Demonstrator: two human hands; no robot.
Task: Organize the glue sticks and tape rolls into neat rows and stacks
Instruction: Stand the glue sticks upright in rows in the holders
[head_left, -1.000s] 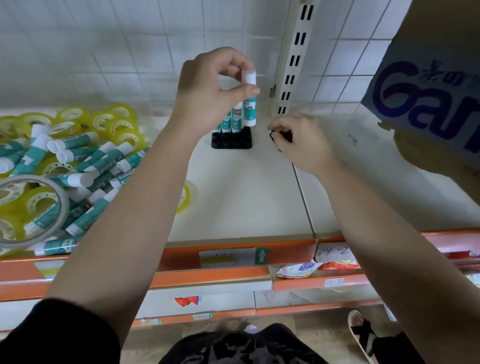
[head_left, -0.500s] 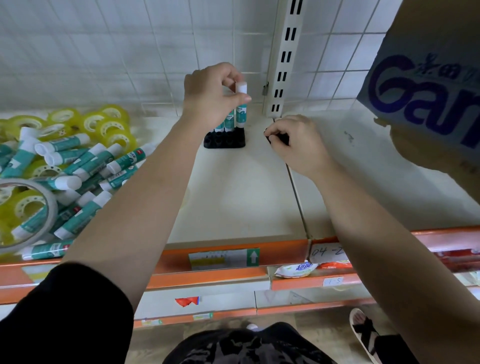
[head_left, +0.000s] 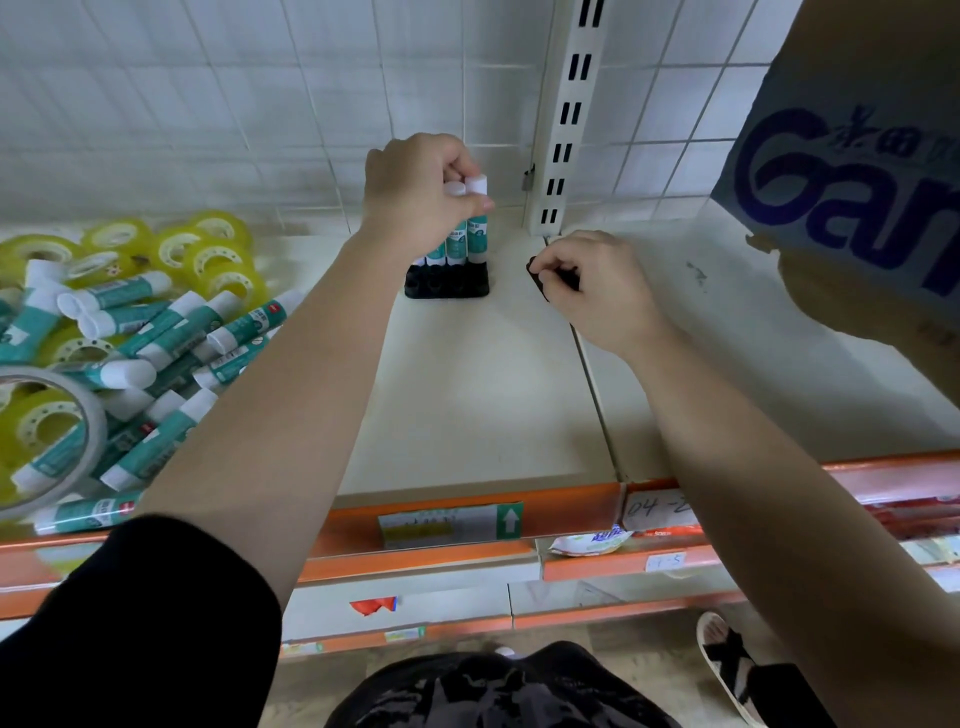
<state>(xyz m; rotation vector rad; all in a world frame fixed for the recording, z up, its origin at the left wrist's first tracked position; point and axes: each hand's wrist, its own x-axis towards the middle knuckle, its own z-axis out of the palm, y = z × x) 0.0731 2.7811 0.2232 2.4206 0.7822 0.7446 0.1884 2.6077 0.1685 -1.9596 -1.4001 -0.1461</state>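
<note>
Now your left hand (head_left: 415, 192) pinches the white cap of an upright glue stick (head_left: 477, 234) standing in the black holder (head_left: 447, 285), upper centre of frame. Your right hand (head_left: 597, 291), just to its right, clutches a small black piece (head_left: 535, 275). At left lie the loose sticks (head_left: 156, 338) and tape rolls (head_left: 208, 249).
</note>
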